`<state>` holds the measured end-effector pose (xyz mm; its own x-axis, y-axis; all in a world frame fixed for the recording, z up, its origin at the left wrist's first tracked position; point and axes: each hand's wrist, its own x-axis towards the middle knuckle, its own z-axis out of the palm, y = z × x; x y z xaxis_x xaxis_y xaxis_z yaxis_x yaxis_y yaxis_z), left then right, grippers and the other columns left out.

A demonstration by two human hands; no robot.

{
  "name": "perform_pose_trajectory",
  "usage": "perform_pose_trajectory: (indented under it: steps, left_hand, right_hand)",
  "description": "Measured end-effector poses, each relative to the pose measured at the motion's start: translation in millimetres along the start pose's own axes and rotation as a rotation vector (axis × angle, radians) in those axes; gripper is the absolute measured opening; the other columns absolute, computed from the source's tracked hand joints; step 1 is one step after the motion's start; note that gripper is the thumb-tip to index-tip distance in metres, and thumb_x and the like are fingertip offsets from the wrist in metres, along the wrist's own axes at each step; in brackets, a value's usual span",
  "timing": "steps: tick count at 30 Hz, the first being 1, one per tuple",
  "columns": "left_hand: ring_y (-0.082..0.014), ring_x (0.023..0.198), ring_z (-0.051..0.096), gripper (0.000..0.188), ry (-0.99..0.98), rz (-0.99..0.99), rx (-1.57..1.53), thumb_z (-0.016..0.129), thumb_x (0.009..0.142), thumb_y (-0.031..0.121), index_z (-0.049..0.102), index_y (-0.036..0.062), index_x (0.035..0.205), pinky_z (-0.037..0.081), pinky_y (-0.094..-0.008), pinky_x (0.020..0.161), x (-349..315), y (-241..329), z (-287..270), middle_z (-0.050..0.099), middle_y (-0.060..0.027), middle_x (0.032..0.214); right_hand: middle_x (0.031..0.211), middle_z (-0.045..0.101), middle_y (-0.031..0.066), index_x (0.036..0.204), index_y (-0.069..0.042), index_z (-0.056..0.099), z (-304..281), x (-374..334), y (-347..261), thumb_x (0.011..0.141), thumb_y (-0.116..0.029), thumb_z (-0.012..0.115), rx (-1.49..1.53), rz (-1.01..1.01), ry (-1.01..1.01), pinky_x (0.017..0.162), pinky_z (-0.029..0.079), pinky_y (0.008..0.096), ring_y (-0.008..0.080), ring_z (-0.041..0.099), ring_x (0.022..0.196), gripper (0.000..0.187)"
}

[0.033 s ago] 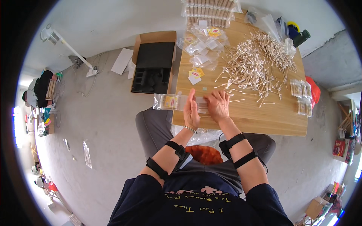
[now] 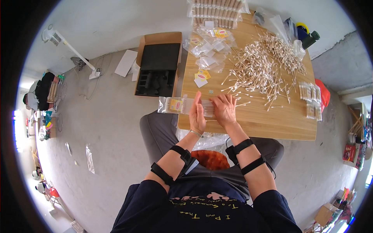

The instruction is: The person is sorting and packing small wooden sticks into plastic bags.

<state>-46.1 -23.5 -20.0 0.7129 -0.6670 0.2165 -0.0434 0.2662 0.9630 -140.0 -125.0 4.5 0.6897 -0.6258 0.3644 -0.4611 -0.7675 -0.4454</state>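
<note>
My left hand (image 2: 197, 116) stands on its edge at the table's near left, fingers straight and thumb raised. It rests across a clear plastic sleeve. Beyond its outer side, the sleeve's filled end holds a pack of cotton swabs (image 2: 172, 105) with a yellow card, jutting past the table's left edge. Between my hands lies a row of cotton swabs (image 2: 208, 109) in or under clear plastic; which of the two I cannot tell. My right hand (image 2: 225, 112) is palm down, its fingers bent together over the right end of that row. Its fingertips are partly hidden.
A big heap of loose cotton swabs (image 2: 260, 64) covers the table's middle and back. Empty clear bags (image 2: 210, 50) and yellow-white cards (image 2: 201, 79) lie at the left. Filled packs stand at the back (image 2: 215, 11) and right edge (image 2: 310, 99). An open carton (image 2: 158, 64) is left of the table.
</note>
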Motion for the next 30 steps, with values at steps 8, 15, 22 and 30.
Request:
perform_pose_trajectory:
  steps: [8, 15, 22, 30]
  left_hand:
    - [-0.0306, 0.143, 0.038, 0.051, -0.052, 0.064, 0.201, 0.037, 0.108, 0.033, 0.046, -0.0041, 0.141, 0.027, -0.0393, 0.118, 2, 9, 0, 0.05, -0.0197, 0.144]
    - [-0.0415, 0.141, 0.038, 0.04, -0.249, 0.193, 0.559, 0.045, 0.104, 0.023, 0.052, -0.0015, 0.136, 0.025, -0.0475, 0.118, 1, 17, 7, 0.053, -0.0222, 0.14]
    - [-0.0416, 0.139, 0.04, 0.038, -0.158, 0.149, 0.432, 0.047, 0.103, 0.016, 0.051, -0.0016, 0.136, 0.026, -0.0483, 0.117, 2, 20, 9, 0.051, -0.0234, 0.142]
    - [-0.0432, 0.141, 0.034, 0.038, -0.319, 0.209, 0.94, 0.052, 0.096, 0.01, 0.055, -0.0034, 0.131, 0.023, -0.0531, 0.119, -2, 9, 19, 0.048, -0.0235, 0.143]
  right_hand:
    - [0.121, 0.061, 0.0012, 0.107, -0.012, 0.07, -30, -23, 32, 0.071, 0.005, 0.061, -0.03, 0.063, 0.071, 0.105, 0.035, 0.046, 0.0278, 0.052, 0.119, 0.041]
    - [0.123, 0.06, 0.0021, 0.105, -0.013, 0.071, -27, -23, 40, 0.077, 0.0, 0.065, -0.01, 0.051, 0.132, 0.105, 0.036, 0.0468, 0.0282, 0.051, 0.12, 0.031]
    - [0.117, 0.058, 0.0029, 0.093, -0.015, 0.072, -18, -11, 33, 0.078, -0.009, 0.07, 0.008, 0.087, 0.104, 0.103, 0.036, 0.0478, 0.0317, 0.05, 0.115, 0.016]
    - [0.117, 0.058, 0.003, 0.098, -0.018, 0.073, -9, -10, 15, 0.079, -0.013, 0.071, 0.008, 0.033, 0.106, 0.109, 0.031, 0.0502, 0.0308, 0.049, 0.117, 0.02]
